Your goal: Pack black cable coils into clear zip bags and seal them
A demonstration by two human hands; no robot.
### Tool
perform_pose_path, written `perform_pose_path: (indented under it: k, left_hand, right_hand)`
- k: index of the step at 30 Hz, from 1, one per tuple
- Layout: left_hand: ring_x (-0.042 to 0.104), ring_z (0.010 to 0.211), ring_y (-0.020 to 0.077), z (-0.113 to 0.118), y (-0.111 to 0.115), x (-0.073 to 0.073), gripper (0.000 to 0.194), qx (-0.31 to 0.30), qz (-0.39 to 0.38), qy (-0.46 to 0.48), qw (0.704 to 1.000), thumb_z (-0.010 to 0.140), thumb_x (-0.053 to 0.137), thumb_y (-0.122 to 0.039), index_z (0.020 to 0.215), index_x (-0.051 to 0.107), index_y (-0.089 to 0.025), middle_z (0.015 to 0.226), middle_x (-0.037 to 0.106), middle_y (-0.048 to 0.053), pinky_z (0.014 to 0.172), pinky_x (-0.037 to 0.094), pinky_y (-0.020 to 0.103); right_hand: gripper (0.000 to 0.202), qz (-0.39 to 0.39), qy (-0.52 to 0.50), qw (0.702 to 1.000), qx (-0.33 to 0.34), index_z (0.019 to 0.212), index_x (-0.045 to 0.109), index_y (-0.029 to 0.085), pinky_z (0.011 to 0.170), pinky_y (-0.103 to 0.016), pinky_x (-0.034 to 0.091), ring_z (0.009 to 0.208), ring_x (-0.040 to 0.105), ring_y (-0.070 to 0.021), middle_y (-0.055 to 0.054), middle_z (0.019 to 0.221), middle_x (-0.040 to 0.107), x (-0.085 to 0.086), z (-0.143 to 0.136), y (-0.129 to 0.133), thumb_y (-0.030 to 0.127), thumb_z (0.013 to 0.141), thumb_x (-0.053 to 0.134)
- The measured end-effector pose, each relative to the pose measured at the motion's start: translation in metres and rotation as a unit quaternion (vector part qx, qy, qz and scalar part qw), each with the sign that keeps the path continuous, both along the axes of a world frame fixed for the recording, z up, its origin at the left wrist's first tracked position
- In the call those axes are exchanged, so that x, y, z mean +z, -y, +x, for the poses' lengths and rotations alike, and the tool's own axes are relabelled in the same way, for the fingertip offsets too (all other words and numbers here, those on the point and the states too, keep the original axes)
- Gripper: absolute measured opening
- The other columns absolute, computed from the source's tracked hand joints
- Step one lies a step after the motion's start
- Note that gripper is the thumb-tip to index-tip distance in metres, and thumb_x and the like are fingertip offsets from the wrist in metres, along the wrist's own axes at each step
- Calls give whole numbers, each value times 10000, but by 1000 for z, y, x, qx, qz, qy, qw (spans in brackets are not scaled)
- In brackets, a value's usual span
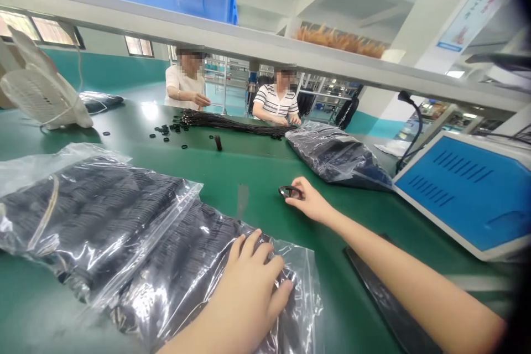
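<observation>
My left hand (253, 276) lies with its fingers spread on a clear plastic bag (182, 265) packed with dark, ribbed-looking pieces. Farther out, my right hand (309, 199) pinches a small black ring-shaped piece (286, 192) between thumb and fingers, just over the green tabletop (232, 168). Whether it is a coiled cable or a solid ring I cannot tell. A second filled bag (103, 204) of the same sort lies to the left, overlapping the first. Beneath my right forearm is a flat dark object (381, 293), partly hidden.
Several small black rings (166, 131) lie near a bundle of black cables (236, 121) at the back. Two people sit across the table. Another bag (340, 152) and a blue-faced machine (468, 188) stand right, a white fan (41, 83) left. A shelf (265, 44) crosses overhead.
</observation>
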State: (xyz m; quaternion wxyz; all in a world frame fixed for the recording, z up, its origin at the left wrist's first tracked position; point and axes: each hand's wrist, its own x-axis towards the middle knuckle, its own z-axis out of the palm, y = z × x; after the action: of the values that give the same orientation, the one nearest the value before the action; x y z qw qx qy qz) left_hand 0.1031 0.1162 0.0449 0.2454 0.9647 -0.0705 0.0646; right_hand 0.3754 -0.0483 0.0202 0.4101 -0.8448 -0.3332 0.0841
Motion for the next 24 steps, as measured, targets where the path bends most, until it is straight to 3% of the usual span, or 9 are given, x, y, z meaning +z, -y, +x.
perform_pose_path:
  k: [2,5,10,13,17,21,24]
  left_hand:
    - [372,1499,399,-1,1,0,255,0,2,5,1000,1013,504,-420,1106,688,-269,1290,670,40,1212,292,702]
    - [375,1492,412,-2,1,-3,257,-1,6,17,1000,1009,521,-423,1106,685,-251,1288,669,54,1210,296,698]
    - [403,1476,409,-3,2,-5,268,1,-2,37,999,1015,516,-433,1076,686,-234,1276,670,60,1210,320,681]
    - [451,1448,417,-1,2,-7,280,1,3,55,998,998,543,-446,1033,699,-216,1215,698,72,1193,368,675]
    - [555,1353,442,5,3,-20,319,-1,38,100,994,921,641,-530,999,737,-236,1130,735,88,1106,470,691]
    - [592,1310,446,19,14,-50,374,15,75,151,986,867,669,-636,956,769,-286,1116,749,114,1041,528,692]
    - [616,1287,428,35,34,-81,257,61,73,122,988,914,629,-525,901,784,-321,1122,763,94,1042,533,701]
  right_hand:
    - [515,1,-38,999,9,1266,465,193,655,-251,510,749,637,-133,16,877,632,0,-20,12,466,879,668]
    - [440,-9,-67,998,11,1132,573,152,631,-247,509,747,640,-133,-22,883,645,-2,-37,20,516,897,647]
    - [294,-32,-50,997,-40,1047,594,131,687,-234,523,721,598,-91,3,866,628,-8,-29,-9,391,946,685]
    - [269,-49,-22,994,-92,1049,613,121,715,-241,536,750,593,-92,-5,894,620,-11,-7,-56,379,987,658]
    - [327,-58,12,990,-128,1113,626,124,739,-261,559,805,615,-107,-32,974,638,-11,31,-139,434,1011,620]
    - [355,-66,48,992,-99,1182,624,128,799,-300,584,890,645,-132,-56,1065,653,-4,68,-221,438,1008,627]
    - [341,-89,77,991,-69,1185,628,125,863,-332,585,962,652,-151,-65,1115,652,3,88,-269,409,999,647]
